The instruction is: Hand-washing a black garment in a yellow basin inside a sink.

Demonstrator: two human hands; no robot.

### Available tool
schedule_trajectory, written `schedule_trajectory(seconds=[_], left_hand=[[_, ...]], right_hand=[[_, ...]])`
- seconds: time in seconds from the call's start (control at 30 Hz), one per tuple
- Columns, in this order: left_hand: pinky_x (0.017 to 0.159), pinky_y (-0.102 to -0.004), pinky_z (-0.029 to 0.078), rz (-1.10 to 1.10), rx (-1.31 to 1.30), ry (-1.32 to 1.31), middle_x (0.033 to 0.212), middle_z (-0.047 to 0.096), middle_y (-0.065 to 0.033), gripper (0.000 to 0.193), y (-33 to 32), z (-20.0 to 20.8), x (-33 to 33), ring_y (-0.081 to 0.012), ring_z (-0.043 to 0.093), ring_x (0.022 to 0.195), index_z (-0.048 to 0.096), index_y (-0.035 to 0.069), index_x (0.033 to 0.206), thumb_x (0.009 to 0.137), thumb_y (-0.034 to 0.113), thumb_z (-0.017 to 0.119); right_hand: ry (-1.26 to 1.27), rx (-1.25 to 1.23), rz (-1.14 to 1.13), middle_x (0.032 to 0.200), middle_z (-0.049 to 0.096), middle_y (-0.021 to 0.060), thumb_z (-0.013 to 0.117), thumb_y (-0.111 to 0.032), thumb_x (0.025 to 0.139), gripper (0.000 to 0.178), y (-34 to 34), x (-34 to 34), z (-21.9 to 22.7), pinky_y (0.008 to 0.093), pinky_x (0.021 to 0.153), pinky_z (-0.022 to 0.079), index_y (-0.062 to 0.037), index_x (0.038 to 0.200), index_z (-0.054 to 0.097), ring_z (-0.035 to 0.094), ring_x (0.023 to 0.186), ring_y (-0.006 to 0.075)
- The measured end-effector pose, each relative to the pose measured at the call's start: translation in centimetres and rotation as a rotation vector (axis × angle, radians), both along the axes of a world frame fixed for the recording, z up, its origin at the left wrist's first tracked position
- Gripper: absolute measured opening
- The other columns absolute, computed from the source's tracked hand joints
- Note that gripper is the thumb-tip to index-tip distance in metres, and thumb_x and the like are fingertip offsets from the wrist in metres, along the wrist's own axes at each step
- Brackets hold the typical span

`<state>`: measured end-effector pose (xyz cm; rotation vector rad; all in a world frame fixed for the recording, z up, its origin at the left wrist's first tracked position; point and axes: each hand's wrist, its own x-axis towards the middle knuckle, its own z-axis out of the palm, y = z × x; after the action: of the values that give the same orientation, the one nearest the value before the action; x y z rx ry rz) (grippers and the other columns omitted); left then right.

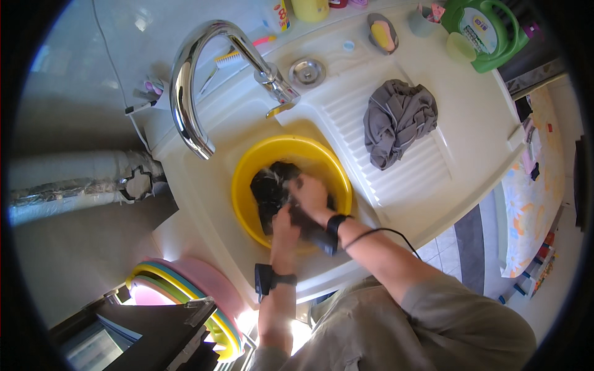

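A yellow basin (pixel 241 221) stands in the sink with water in it. Dark wet cloth (pixel 265 188), black or nearly so, lies bunched up inside. Both my hands are down in the basin, close together and somewhat blurred. My right hand (pixel 311 195) is closed on the cloth, its fingers curled. Nearer to me, my left hand (pixel 286 229) grips the cloth's near part, fingertips partly hidden. Each wrist wears a black strap with a small box. To the right, a crumpled grey garment (pixel 399 120) rests on the ribbed drainboard (pixel 356 127).
A chrome faucet (pixel 182 93) arches over the sink's left side. At the back are brushes (pixel 230 59), a sponge (pixel 382 36) in a dish, a grey cup (pixel 424 23) and a green detergent jug (pixel 486 34). Colourful basins (pixel 204 278) stand at the lower left.
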<state>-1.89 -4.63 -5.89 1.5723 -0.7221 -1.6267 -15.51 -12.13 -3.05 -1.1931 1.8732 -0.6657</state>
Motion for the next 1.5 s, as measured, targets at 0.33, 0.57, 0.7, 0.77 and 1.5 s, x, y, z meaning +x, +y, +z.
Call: schedule_trajectory(seconds=[0.33, 0.57, 0.7, 0.77, 1.5], left_hand=[[0.068, -0.0286, 0.049, -0.201, 0.255, -0.36, 0.089, 0.063, -0.005, 0.045, -2.6, 14.1, 1.9, -0.0162, 0.062, 0.08, 0.062, 0.008, 0.105, 0.097, 0.051, 0.054], [0.056, -0.0271, 0.031, 0.199, -0.468, 0.506, 0.07, 0.035, 0.001, 0.054, -3.0, 26.1, -1.0, -0.0123, 0.032, 0.061, 0.05, 0.01, 0.087, 0.095, 0.062, 0.043], [0.068, -0.0283, 0.038, 0.306, -0.578, 0.989, 0.078, 0.051, 0.0006, 0.046, -2.6, 31.4, -2.2, -0.0124, 0.045, 0.071, 0.06, 0.009, 0.089, 0.098, 0.053, 0.05], [0.088, -0.0319, 0.043, 0.392, -0.673, 1.412, 0.093, 0.064, 0.0003, 0.034, -2.4, 32.8, -2.3, -0.0121, 0.057, 0.091, 0.068, 0.01, 0.094, 0.102, 0.038, 0.051], [0.053, -0.0301, 0.055, -0.065, -1.198, 1.347, 0.074, 0.071, -0.0128, 0.072, 10.7, 32.0, 0.0, -0.0217, 0.069, 0.058, 0.069, 0.004, 0.074, 0.108, 0.043, 0.018]], right_hand=[[0.097, 0.112, 0.474, 0.112, 0.061, 0.0272, 0.068, -0.038, 0.087, 0.053, -1.7, -4.1, 3.4, 0.0493, 0.09, 0.05, -0.0101, 0.128, 0.05, 0.062, 0.104, 0.0432], [0.099, 0.126, 0.471, 0.118, 0.061, 0.0281, 0.067, -0.038, 0.088, 0.057, -0.9, -4.5, 3.2, 0.0485, 0.095, 0.048, -0.008, 0.132, 0.048, 0.06, 0.11, 0.0438], [0.11, 0.143, 0.527, 0.118, 0.062, 0.0266, 0.068, -0.038, 0.087, 0.056, -1.1, -4.9, 3.6, 0.0475, 0.095, 0.048, -0.0071, 0.13, 0.05, 0.06, 0.111, 0.0426], [0.105, 0.1, 0.535, 0.116, 0.064, 0.026, 0.068, -0.039, 0.087, 0.054, -0.9, -5.0, 3.4, 0.0469, 0.095, 0.048, -0.0068, 0.127, 0.052, 0.06, 0.11, 0.0427], [0.084, 0.12, 0.589, 0.121, 0.063, 0.0259, 0.068, -0.032, 0.087, 0.053, -2.1, -4.1, 2.6, 0.044, 0.097, 0.047, -0.0037, 0.129, 0.052, 0.059, 0.113, 0.0434]])
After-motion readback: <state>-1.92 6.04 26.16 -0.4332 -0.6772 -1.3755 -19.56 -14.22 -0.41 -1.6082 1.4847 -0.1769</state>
